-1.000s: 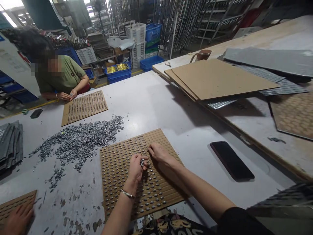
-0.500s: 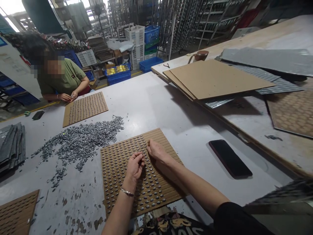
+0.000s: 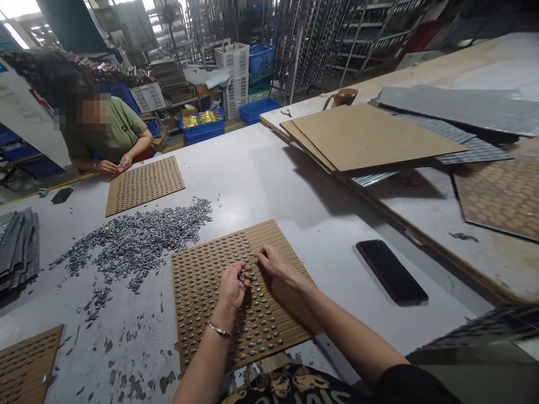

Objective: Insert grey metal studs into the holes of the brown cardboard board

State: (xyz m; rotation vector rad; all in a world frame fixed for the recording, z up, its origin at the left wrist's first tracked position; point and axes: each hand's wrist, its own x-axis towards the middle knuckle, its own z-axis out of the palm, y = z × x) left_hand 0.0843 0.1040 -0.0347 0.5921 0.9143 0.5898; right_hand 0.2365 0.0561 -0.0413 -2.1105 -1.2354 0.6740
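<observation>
Nearest, at 6 o'clock, a person in a dark printed shirt leans over a grooved board, a bangle on the left wrist. Small silver pieces sit in rows over most of the board from 7 to 11 o'clock; judging by that spread, the larger share is laid, while a strip of bare grooves along the side from 1 to 4 o'clock is left. The hands hide part of the line between. The left hand, above the filled rows, is curled around a few loose pieces, which show at its fingertips. The right hand reaches in from 4 o'clock, fingers bent down at the border of the bare strip, the nearest laid pieces just to their 8 o'clock; whether they grip a piece or touch the board cannot be told. A second board lies at 8 o'clock, a phone at 3 and a loose pile of pieces at 10. Farther on, brown sheets rest at 1 o'clock; a co-worker bends over another studded board at 11. Crates stand beyond, at 12.
</observation>
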